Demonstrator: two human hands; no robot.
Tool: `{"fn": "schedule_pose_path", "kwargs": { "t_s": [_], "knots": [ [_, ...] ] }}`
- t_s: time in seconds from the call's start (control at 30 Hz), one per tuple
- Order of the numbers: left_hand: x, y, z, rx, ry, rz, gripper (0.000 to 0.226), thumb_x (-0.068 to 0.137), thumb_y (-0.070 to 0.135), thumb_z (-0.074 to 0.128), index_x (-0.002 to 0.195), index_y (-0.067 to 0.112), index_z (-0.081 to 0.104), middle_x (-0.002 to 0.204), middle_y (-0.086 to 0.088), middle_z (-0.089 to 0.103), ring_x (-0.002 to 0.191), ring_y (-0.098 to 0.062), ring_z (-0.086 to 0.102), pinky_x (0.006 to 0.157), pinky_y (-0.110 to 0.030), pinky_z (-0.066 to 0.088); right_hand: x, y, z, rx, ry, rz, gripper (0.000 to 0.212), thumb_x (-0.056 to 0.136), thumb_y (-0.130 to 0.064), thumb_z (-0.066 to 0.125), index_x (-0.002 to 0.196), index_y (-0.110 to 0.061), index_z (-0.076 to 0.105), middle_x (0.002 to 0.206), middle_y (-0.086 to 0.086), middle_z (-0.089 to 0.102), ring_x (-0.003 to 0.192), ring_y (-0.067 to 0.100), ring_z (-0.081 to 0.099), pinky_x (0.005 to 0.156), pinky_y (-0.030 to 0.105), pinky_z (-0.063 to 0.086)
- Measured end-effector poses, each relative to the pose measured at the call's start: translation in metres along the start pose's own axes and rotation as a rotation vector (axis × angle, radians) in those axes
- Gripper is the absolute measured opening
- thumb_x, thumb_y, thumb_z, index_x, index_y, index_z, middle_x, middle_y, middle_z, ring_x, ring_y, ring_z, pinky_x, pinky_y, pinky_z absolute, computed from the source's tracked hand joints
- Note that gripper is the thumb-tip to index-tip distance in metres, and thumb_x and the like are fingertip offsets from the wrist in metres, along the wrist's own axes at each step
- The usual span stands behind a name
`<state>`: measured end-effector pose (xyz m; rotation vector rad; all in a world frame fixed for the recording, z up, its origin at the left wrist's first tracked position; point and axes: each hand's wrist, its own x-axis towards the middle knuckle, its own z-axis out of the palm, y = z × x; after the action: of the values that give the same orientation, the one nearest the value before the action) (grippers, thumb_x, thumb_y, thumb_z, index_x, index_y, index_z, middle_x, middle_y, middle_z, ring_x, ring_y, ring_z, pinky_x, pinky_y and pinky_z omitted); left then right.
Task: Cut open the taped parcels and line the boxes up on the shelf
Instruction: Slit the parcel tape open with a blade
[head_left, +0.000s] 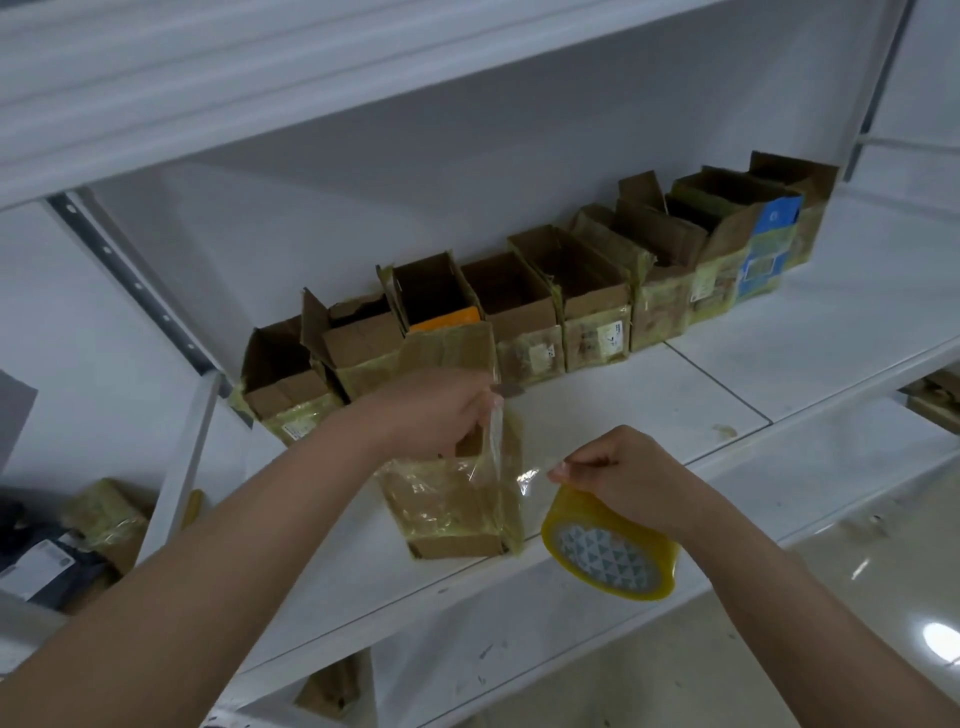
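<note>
A taped brown parcel (452, 501) stands near the front edge of the white shelf (727, 364). My left hand (431, 415) is curled over the parcel's top. It seems to grip a small knife (509, 389), whose grey tip shows beside the fingers. My right hand (628, 475) holds a yellow tape roll (610, 553) just right of the parcel. Its fingertips pinch a clear strip of tape (524, 478) that stretches across to the parcel. Behind them, several opened cardboard boxes (540, 301) stand in a row along the shelf's back.
A shelf board (260, 78) runs overhead and a metal upright (130, 280) stands at the left. More wrapped parcels (104, 514) and a dark package (47, 566) lie at the lower left. Another box (330, 686) sits on the shelf below. At the right is glossy floor (883, 597).
</note>
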<state>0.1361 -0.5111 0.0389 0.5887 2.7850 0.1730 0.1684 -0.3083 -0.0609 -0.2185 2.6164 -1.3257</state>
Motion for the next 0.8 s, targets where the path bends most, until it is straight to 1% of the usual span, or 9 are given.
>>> {"fn": "schedule_pose_path", "kwargs": {
  "t_s": [0.07,0.17,0.2,0.3,0.43,0.57,0.63,0.73,0.8],
  "knots": [
    [0.002,-0.004,0.011,-0.024,0.097,-0.045,0.022,0.1,0.042,0.047,0.087,0.025,0.045,0.082,0.003,0.057,0.072,-0.013,0.055,0.059,-0.027,0.04,0.002,0.004,0.006,0.032,-0.005,0.041,0.039,0.093,-0.038,0.062,0.095,-0.001,0.071,0.09,0.02,0.067,0.079,0.03,0.065,0.071,0.03,0.055],
    [0.007,0.001,0.029,0.015,0.183,-0.101,0.031,0.089,0.044,0.064,0.095,0.02,0.045,0.083,0.003,0.056,0.073,-0.014,0.056,0.06,-0.03,0.044,0.004,0.013,0.014,0.065,-0.039,0.128,0.025,0.091,-0.036,0.067,0.075,-0.022,0.079,0.064,-0.011,0.069,0.065,0.003,0.067,0.063,0.024,0.051],
    [0.008,0.003,0.031,0.026,0.201,-0.122,0.033,0.088,0.04,0.066,0.101,0.018,0.046,0.084,0.002,0.055,0.075,-0.016,0.057,0.06,-0.03,0.044,0.004,0.017,0.017,0.058,-0.053,0.151,0.025,0.09,-0.035,0.068,0.071,-0.023,0.079,0.062,-0.011,0.069,0.064,-0.001,0.065,0.064,0.02,0.049],
    [0.008,0.01,0.032,0.099,0.198,-0.174,0.045,0.089,0.03,0.066,0.119,0.01,0.04,0.087,0.002,0.047,0.08,-0.021,0.056,0.057,-0.03,0.039,0.005,0.03,0.022,0.031,-0.06,0.216,0.024,0.089,-0.031,0.069,0.08,-0.01,0.078,0.074,0.007,0.072,0.077,0.014,0.069,0.073,0.026,0.051],
    [0.009,0.022,0.039,0.236,0.19,-0.25,0.057,0.083,0.021,0.069,0.124,0.009,0.032,0.099,-0.006,0.044,0.071,-0.023,0.047,0.048,-0.028,0.031,0.007,0.033,0.019,0.052,-0.024,0.227,0.024,0.089,-0.031,0.069,0.08,-0.012,0.079,0.067,-0.015,0.07,0.077,0.008,0.068,0.077,0.026,0.053],
    [0.011,0.016,0.026,0.044,0.114,-0.232,0.078,0.076,0.046,0.078,0.13,0.009,0.036,0.106,-0.003,0.052,0.083,-0.018,0.053,0.058,-0.029,0.043,0.012,0.026,0.008,0.081,0.03,0.202,0.019,0.09,-0.033,0.068,0.084,-0.021,0.08,0.08,-0.013,0.072,0.08,0.005,0.065,0.077,0.024,0.051],
    [0.012,0.011,0.015,-0.034,0.237,-0.277,0.077,0.073,0.066,0.071,0.125,0.015,0.045,0.115,-0.002,0.056,0.094,-0.018,0.059,0.071,-0.034,0.051,0.013,0.022,0.003,0.102,0.078,0.169,0.019,0.091,-0.034,0.067,0.085,-0.022,0.08,0.087,-0.003,0.074,0.083,0.009,0.066,0.078,0.025,0.05],
    [0.019,0.011,0.013,0.177,0.294,-0.407,0.084,0.077,0.077,0.056,0.132,0.014,0.046,0.141,-0.012,0.046,0.113,-0.03,0.058,0.072,-0.036,0.046,0.014,0.013,-0.005,0.146,0.184,0.112,0.023,0.092,-0.036,0.065,0.087,-0.018,0.079,0.085,0.008,0.073,0.085,0.02,0.068,0.079,0.032,0.053],
    [0.02,0.013,0.022,0.191,0.202,-0.422,0.059,0.084,0.067,0.056,0.111,0.014,0.053,0.137,-0.012,0.052,0.107,-0.03,0.061,0.068,-0.034,0.044,0.014,0.007,-0.01,0.18,0.242,0.094,0.023,0.092,-0.037,0.065,0.087,-0.019,0.079,0.085,0.009,0.072,0.084,0.022,0.068,0.081,0.036,0.055]
  ]
}}
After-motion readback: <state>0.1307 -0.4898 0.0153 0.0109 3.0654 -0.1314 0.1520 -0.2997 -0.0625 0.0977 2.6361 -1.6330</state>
